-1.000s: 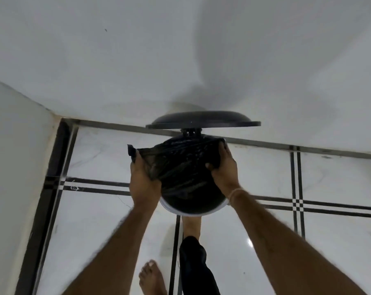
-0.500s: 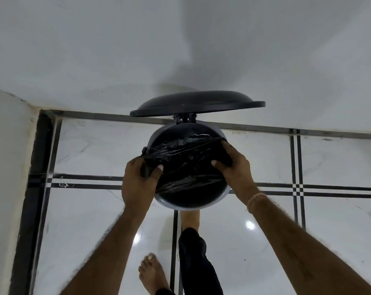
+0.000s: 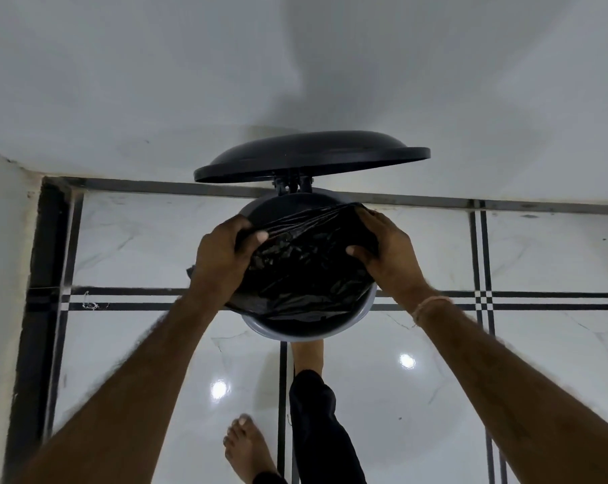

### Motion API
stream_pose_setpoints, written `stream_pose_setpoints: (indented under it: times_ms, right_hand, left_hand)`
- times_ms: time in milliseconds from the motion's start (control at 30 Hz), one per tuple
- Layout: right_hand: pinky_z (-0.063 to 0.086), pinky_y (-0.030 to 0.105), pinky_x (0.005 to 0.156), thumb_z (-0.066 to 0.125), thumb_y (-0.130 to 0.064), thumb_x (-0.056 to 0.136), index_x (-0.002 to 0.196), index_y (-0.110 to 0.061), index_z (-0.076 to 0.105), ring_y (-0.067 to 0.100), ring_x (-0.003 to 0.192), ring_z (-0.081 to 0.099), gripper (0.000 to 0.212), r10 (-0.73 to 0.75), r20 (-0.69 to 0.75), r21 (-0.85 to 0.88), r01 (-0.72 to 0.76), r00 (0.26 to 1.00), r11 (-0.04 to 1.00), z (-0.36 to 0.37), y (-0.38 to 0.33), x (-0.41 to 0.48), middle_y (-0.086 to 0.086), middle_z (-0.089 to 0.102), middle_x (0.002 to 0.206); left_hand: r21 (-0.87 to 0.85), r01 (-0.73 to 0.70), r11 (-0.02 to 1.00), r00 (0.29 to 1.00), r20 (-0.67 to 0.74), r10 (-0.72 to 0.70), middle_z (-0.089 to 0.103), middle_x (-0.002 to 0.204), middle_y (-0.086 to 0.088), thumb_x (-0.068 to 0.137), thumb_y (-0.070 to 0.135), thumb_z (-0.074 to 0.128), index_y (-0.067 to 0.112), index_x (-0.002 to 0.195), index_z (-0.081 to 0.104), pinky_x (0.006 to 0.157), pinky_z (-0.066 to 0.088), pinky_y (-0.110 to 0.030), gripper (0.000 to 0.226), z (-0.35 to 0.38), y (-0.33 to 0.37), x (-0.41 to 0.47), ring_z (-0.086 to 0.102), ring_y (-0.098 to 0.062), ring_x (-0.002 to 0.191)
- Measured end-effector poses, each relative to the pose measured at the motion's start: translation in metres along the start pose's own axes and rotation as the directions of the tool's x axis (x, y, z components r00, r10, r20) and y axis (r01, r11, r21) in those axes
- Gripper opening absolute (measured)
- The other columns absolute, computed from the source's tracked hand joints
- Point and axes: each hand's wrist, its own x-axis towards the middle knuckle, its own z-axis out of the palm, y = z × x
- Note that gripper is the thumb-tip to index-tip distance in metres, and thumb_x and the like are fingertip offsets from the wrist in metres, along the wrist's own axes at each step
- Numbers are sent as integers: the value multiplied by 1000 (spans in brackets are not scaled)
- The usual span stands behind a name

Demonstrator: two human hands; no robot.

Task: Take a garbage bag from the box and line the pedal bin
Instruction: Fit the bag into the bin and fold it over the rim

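Note:
A round pedal bin [image 3: 306,332] with a pale rim stands on the floor against the wall, its black lid [image 3: 309,158] raised. A crumpled black garbage bag [image 3: 306,270] lies across the bin's mouth. My left hand [image 3: 222,260] grips the bag's left edge over the bin's left rim. My right hand [image 3: 390,253] grips the bag's right edge at the right rim. The bag's front edge hangs over the near rim, while the far part of the bin's opening stays uncovered. The box is out of view.
My right foot [image 3: 308,354] presses at the bin's base; my left foot [image 3: 248,448] stands on the glossy white tiled floor [image 3: 435,396] with black stripes. A white wall [image 3: 295,82] rises behind the bin, and another wall [image 3: 2,274] closes the left side.
Both hands have spread the bag wider over the bin's mouth and drawn it toward the near rim. The lid stays raised and the view has moved closer.

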Motion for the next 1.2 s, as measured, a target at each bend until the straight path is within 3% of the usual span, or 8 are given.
stream_pose_setpoints:
  times_ms: [100,200,400,533,633,800,933,1200]
  right_hand:
    - [38,24,103,75,-16,90,155,-13,44,35,124,58,71,-17,38,-75,20,999,997,3,1,7,17,55,141]
    - [38,22,103,75,-18,91,154,-17,46,34,127,56,69,-14,34,-59,16,999,998,5,6,16,15,52,141]
    - [38,23,108,83,-29,85,150,-20,52,25,123,58,72,41,70,114,-49,997,992,3,9,37,14,62,135]
    - [48,45,112,83,-47,73,139,-26,61,20,124,65,73,10,170,295,-61,985,954,1,18,67,-1,71,130]
    - [54,46,106,85,-38,78,130,-21,68,21,115,70,57,5,237,371,-96,971,923,-3,22,89,3,75,122]
    - [43,29,57,78,-41,88,117,-23,75,24,79,57,34,143,460,174,-247,876,953,-18,34,107,4,69,89]
    - [32,27,57,78,-43,87,117,-29,74,17,69,48,34,217,481,177,-337,849,925,-21,46,90,-5,65,77]
    - [36,29,59,79,-43,86,112,-16,75,16,68,49,38,299,392,424,-460,870,780,-23,49,58,1,62,76]
  left_hand:
    - [-590,268,762,963,154,-219,71,91,-10,104,4,52,13,104,53,66,55,-35,9,1,-4,-6,66,-21,73]
    - [-752,418,510,903,285,-321,72,85,-4,93,-11,32,17,86,63,67,58,-33,42,-5,-10,-2,66,-25,80]
    - [-614,268,742,963,141,-231,76,123,-9,94,-10,36,16,114,78,98,58,-45,53,-6,-24,10,71,-28,116]
    - [-294,-17,956,997,-76,-6,66,134,-1,103,9,51,18,128,72,113,47,-43,34,3,-41,38,61,-17,127]
    - [-70,41,997,993,-108,-48,65,135,6,105,30,53,29,130,70,115,42,-42,31,10,-45,59,58,-17,127]
    - [-192,265,945,964,19,-267,75,99,-2,96,66,46,20,100,75,95,56,-45,55,14,-55,75,69,-24,97]
    - [-449,354,821,935,169,-311,51,61,-8,104,49,54,14,72,64,57,42,-30,48,7,-57,54,47,-20,55]
    - [-693,471,546,866,243,-438,82,87,4,103,15,58,17,106,74,66,65,-29,16,17,-84,-4,78,-11,77]
